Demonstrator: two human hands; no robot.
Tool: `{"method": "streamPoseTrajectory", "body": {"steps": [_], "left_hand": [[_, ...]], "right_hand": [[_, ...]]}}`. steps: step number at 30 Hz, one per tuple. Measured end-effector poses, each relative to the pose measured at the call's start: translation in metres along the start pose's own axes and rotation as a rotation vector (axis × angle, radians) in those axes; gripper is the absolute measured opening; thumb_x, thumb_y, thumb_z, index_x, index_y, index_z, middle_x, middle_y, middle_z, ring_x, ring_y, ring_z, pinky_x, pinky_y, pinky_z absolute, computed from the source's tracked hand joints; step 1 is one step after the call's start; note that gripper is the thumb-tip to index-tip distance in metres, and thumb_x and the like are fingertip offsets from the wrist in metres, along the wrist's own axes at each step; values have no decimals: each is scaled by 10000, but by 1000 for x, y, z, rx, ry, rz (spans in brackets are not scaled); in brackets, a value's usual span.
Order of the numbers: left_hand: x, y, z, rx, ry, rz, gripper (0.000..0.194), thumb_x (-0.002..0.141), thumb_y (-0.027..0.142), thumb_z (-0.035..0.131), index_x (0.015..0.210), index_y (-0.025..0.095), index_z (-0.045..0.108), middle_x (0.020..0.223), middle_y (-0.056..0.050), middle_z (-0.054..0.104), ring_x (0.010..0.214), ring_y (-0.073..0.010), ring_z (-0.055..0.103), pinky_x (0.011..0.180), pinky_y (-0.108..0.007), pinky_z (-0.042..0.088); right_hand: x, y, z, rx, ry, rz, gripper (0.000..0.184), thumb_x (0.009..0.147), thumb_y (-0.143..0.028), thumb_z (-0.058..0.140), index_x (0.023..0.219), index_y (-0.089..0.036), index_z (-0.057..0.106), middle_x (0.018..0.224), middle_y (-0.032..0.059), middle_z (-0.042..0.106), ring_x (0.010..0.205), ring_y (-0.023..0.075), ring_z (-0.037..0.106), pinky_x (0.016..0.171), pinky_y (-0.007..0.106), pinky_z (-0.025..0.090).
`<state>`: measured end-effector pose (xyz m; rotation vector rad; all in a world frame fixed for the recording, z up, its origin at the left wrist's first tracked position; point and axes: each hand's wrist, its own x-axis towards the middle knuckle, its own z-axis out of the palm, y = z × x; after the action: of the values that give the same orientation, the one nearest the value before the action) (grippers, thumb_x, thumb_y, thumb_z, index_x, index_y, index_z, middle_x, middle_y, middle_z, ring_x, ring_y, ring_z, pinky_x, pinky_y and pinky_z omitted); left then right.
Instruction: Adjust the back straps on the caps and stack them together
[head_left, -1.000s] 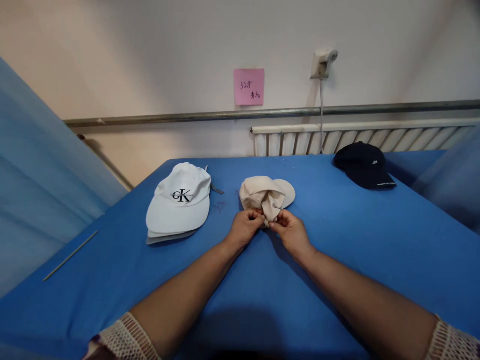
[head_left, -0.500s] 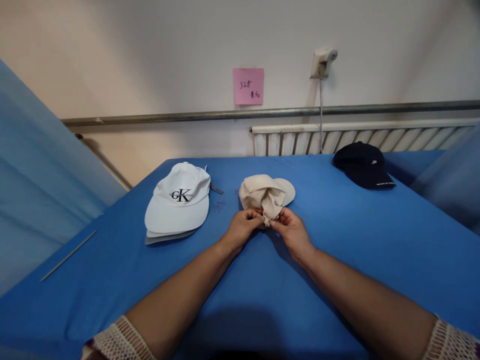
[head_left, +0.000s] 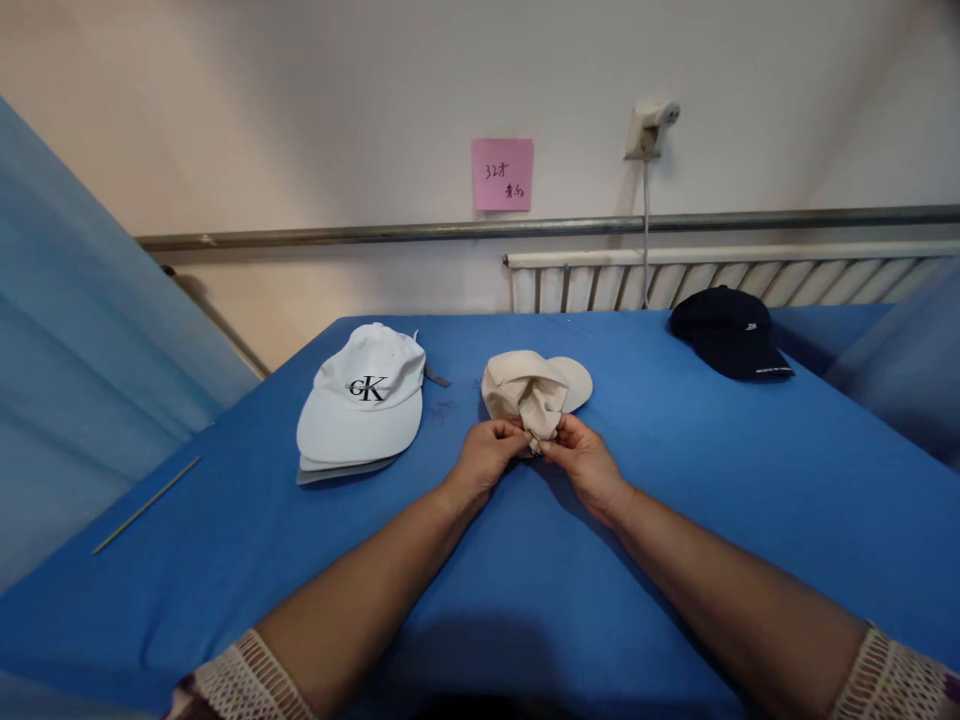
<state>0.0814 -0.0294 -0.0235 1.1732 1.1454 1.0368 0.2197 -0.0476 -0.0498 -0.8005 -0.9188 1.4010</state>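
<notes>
A beige cap (head_left: 517, 378) lies in the middle of the blue-covered table, its brim pointing to the right and away from me. My left hand (head_left: 486, 456) pinches the near edge of the cap at its back strap. Close beside it, my right hand (head_left: 585, 458) pinches the same strap from the other side. Between the fingertips shows a small metal buckle (head_left: 533, 443), partly hidden by them. The cap's fabric is bunched and folded above the strap.
To the left, a white cap (head_left: 365, 405) with black letters sits on top of a grey-brimmed one. A black cap (head_left: 726, 330) lies at the back right. A thin stick (head_left: 148, 505) rests near the left edge of the blue cover (head_left: 675, 440). A radiator (head_left: 585, 280) stands behind.
Both hands stay at the strap with hardly any movement of the fingers. The whole view has shifted slightly, so the caps and stick appear a little further right.
</notes>
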Motion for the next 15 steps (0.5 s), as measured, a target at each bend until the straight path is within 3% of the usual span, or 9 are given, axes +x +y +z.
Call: {"method": "streamPoseTrajectory", "body": {"steps": [6,15], "left_hand": [[-1,-6,2,0,7,80,218,635,305,752,721,126,664,692,-31,668,629,-115,575,645,-249,456],[5,-8,-1,49,5,74,216,660,307,739,700,132,618,647,-15,641,574,-105,548,591,-239,443]], "right_hand": [[-3,-2,-2,125,97,70,370,617,-255,780,968,-221,669,898,19,702,722,132,595,601,234,435],[-5,-5,3,89,65,69,373,596,-265,796,949,-226,684,890,21,704,723,139,596,635,267,455]]}}
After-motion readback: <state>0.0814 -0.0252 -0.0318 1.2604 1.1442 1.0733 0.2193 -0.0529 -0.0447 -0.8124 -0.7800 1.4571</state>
